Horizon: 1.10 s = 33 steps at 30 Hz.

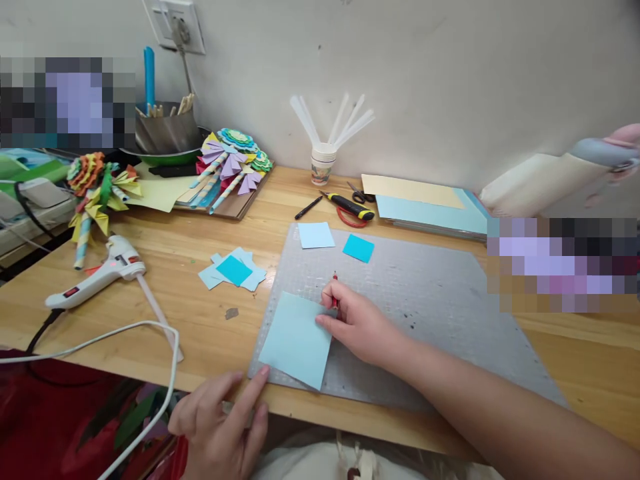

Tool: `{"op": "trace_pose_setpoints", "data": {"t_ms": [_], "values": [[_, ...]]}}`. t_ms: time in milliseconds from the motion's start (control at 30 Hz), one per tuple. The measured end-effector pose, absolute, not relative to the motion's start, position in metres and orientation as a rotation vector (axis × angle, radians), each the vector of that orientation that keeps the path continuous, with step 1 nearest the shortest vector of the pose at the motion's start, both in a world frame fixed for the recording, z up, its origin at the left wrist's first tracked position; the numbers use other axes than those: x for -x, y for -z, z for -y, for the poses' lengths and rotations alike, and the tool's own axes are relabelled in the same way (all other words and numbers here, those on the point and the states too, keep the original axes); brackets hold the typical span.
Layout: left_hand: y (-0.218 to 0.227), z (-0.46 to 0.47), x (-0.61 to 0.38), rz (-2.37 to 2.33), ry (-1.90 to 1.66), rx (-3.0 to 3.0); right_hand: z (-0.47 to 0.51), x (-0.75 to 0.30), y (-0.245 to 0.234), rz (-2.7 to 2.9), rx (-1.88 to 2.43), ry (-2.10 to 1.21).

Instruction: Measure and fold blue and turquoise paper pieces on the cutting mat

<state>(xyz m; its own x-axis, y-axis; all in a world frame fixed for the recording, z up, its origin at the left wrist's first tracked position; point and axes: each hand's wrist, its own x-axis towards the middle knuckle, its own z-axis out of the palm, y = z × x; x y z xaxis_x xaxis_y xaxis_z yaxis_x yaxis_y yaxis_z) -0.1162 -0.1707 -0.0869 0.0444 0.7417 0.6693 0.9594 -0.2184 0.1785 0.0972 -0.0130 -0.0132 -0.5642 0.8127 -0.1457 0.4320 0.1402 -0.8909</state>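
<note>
A wooden table spreads under both hands, and on it a grey cutting mat lies beneath the right hand. Past the right hand, farther right, sits a stack of coloured paper. A white glue gun rests beyond the left hand, to its left. The hands are apart from each other; the left is loosely spread, its index fingertip at the near-left corner of a light blue sheet, which lies on the mat between the hands. Straight ahead of the right hand, near the wall, stands a paper cup of clear sticks. Overlapping blue pieces lie ahead of the left hand. Beyond the right hand are a yellow-and-black cutter, a pale blue card and a bright blue piece. The right hand's fingers pinch a short red pencil by the sheet's far-right corner.
</note>
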Motion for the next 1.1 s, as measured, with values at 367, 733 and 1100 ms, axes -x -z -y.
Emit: {"op": "trace_pose_setpoints", "data": {"t_ms": [367, 733, 1100], "values": [[0.091, 0.170, 0.118, 1.677, 0.997, 2.048, 0.012, -0.092, 0.016, 2.160, 1.336, -1.379], [0.089, 0.167, 0.108, 1.740, 1.085, 1.954, 0.013, -0.088, 0.023, 2.135, 1.484, -1.269], [0.073, 0.161, 0.107, 1.715, 1.089, 2.044, 0.014, -0.085, 0.025, 2.074, 1.541, -1.148]]}}
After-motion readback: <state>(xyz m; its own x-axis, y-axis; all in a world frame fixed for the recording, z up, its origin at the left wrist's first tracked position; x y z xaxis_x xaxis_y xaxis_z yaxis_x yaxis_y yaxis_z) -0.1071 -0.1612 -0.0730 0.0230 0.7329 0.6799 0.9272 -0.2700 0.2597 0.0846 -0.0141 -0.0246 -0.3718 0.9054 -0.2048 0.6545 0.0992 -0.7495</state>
